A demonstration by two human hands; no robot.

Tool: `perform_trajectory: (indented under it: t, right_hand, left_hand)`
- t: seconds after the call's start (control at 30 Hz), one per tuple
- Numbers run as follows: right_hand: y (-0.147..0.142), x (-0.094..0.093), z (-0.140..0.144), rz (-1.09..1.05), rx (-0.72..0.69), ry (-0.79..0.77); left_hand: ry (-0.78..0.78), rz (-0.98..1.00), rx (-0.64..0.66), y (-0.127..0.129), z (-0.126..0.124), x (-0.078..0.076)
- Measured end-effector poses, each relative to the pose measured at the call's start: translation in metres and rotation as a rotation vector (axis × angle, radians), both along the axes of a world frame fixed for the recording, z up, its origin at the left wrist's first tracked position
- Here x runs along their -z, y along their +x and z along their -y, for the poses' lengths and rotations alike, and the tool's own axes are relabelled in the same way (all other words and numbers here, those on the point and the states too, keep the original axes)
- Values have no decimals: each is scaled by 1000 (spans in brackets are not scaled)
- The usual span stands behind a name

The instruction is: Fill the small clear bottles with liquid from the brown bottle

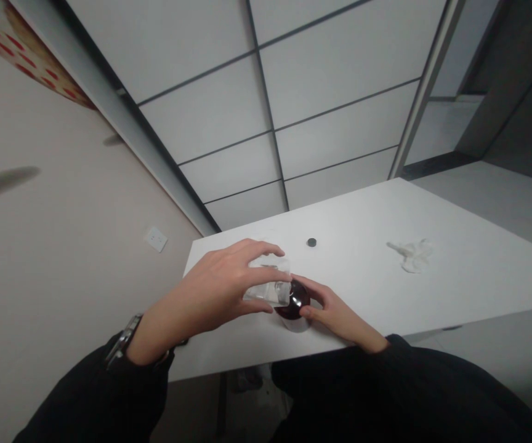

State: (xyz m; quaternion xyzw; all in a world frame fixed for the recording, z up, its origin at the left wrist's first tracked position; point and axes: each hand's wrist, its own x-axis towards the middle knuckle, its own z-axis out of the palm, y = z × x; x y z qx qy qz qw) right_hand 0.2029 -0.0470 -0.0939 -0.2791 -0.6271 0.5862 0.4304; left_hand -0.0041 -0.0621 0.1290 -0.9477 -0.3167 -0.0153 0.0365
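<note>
My left hand (220, 277) is closed around a clear cup (275, 294), which is tipped on its side with its wide end toward the right. Right below and beside that end stands a dark brown bottle (299, 300) with a pale lower part, upright near the table's front edge. My right hand (335, 312) grips the bottle from the right, thumb in front and fingers behind. The cup hides the bottle's mouth, and I cannot tell whether liquid is running between them. Behind the bottle lies a small dark cap (311, 242).
The white table (358, 246) carries a crumpled white tissue (414, 255) to the right. A wall with a socket (156, 239) borders the left side. White sliding panels (340, 104) stand behind the table, and a doorway opens at the far right.
</note>
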Motion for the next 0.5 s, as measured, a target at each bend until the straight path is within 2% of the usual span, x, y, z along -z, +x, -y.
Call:
perform_trajectory:
  t: [0.5]
  right_hand:
    - [0,0,-1,-1,3,36]
  left_hand:
    - [30,-79,57,11,1,-7]
